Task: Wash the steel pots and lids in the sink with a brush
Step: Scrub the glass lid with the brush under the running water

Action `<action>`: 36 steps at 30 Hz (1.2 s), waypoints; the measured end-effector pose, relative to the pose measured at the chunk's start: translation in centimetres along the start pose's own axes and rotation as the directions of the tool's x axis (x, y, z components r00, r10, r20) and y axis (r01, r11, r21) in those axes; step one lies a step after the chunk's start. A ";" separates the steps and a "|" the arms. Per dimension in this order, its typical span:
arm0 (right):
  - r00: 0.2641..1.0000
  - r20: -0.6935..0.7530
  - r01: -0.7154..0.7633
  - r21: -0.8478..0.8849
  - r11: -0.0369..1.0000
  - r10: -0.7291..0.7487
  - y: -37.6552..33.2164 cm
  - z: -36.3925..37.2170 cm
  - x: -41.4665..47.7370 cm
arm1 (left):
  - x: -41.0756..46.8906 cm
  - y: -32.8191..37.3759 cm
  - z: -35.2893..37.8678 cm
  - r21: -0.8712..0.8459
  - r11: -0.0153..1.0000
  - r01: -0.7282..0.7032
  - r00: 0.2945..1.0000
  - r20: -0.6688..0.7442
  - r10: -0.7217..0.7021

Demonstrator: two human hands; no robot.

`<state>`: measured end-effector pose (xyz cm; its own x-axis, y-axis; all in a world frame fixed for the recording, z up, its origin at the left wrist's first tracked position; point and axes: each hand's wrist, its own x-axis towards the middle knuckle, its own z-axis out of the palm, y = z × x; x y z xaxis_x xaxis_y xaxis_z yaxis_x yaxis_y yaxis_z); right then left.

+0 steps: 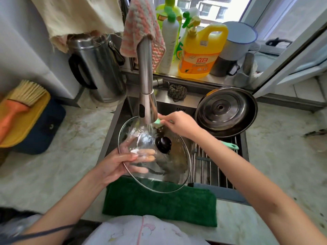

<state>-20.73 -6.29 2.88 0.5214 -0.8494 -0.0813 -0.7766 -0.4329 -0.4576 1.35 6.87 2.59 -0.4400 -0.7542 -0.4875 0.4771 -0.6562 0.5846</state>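
Note:
A glass lid [169, 175] with a steel rim and a black knob [163, 144] is tilted over the sink [113, 131], under running water from the faucet [146, 103]. My left hand [120, 163] grips the lid's near-left rim, thumb on top and fingers showing through the glass. My right hand [178, 123] holds a green brush [157, 121] against the lid's far edge, right beside the faucet head. A steel lid [223, 110] lies upturned in a dark pan [251, 119] at the sink's back right.
A wire rack [212, 167] spans the sink's right half, with a green handle [231, 146] on it. A green towel [159, 204] hangs over the front edge. A steel kettle [99, 68], detergent bottles [200, 53], an enamel mug [238, 38] and a scrub brush [23, 99] stand around.

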 end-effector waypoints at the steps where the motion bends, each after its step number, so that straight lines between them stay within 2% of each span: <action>1: 0.998 0.023 -0.058 0.018 0.998 0.058 0.6 0.2 0.1 | -0.2 -0.1 -0.4 -0.020 1.000 -0.001 1.000 0.000 0.001; 4: 0.993 0.116 -0.036 0.256 0.966 0.006 0.7 1.7 -0.5 | -0.5 0.1 -1.6 -0.087 0.995 -0.043 0.999 0.021 0.045; 5: 0.994 0.107 -0.053 0.284 0.957 0.024 1.0 2.0 -0.8 | -0.5 0.1 -2.0 -0.097 0.993 -0.064 0.998 0.014 0.066; 9: 0.962 0.070 -0.272 0.275 0.922 0.264 3.2 3.1 -2.4 | -0.5 0.5 -3.2 -0.071 0.986 -0.149 0.986 -0.081 0.143; 13: 0.966 0.127 -0.257 0.453 0.853 0.224 1.8 5.2 -5.4 | -0.8 1.1 -4.4 -0.074 0.974 -0.212 0.968 -0.155 0.199; 16: 0.916 0.046 -0.382 0.411 0.828 0.399 2.8 5.4 -5.3 | -0.9 1.1 -4.2 -0.105 0.970 -0.219 0.969 -0.137 0.204; 18: 0.870 -0.008 -0.410 0.540 0.735 0.492 2.8 5.2 -5.3 | -0.7 0.8 -4.1 -0.124 0.969 -0.211 0.975 -0.101 0.199; 20: 0.867 -0.025 -0.364 0.650 0.667 0.497 1.2 5.0 -5.4 | -0.6 0.7 -3.9 -0.156 0.966 -0.208 0.978 -0.028 0.206; 22: 0.907 -0.055 -0.291 0.635 0.715 0.418 -0.8 4.5 -5.8 | -0.4 0.7 -3.7 -0.192 0.958 -0.213 0.974 0.032 0.223; 24: 0.937 -0.064 -0.255 0.550 0.796 0.345 -1.9 4.2 -6.5 | -0.2 0.6 -3.4 -0.173 0.959 -0.223 0.975 -0.019 0.223; 26: 0.918 -0.100 -0.309 0.426 0.850 0.384 -1.6 4.1 -6.7 | 0.2 0.3 -3.2 -0.153 0.957 -0.245 0.968 -0.087 0.234; 28: 0.893 -0.098 -0.383 0.349 0.855 0.440 -1.3 3.8 -6.6 | 0.7 0.0 -2.9 -0.117 0.961 -0.253 0.962 -0.132 0.237; 31: 0.930 -0.039 -0.314 0.428 0.847 0.365 -2.2 3.8 -7.7 | 1.0 -0.3 -2.9 -0.109 0.955 -0.275 0.953 -0.163 0.256; 33: 0.937 -0.023 -0.316 0.372 0.873 0.349 -1.7 3.4 -8.5 | 0.9 -0.2 -3.0 -0.148 0.946 -0.290 0.948 -0.180 0.262; 35: 0.890 -0.052 -0.427 0.252 0.868 0.453 0.3 2.8 -8.3 | 0.9 -0.2 -2.9 -0.182 0.940 -0.288 0.947 -0.197 0.252; 36: 0.864 -0.061 -0.471 0.252 0.845 0.500 0.7 3.0 -8.4 | 1.0 -0.2 -2.8 -0.187 0.939 -0.288 0.947 -0.201 0.250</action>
<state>-24.62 1.41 0.60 0.0411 -0.9687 -0.2449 -0.8127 0.1102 -0.5721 2.94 6.19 0.20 -0.1442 -0.8833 -0.4461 0.7172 -0.4039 0.5679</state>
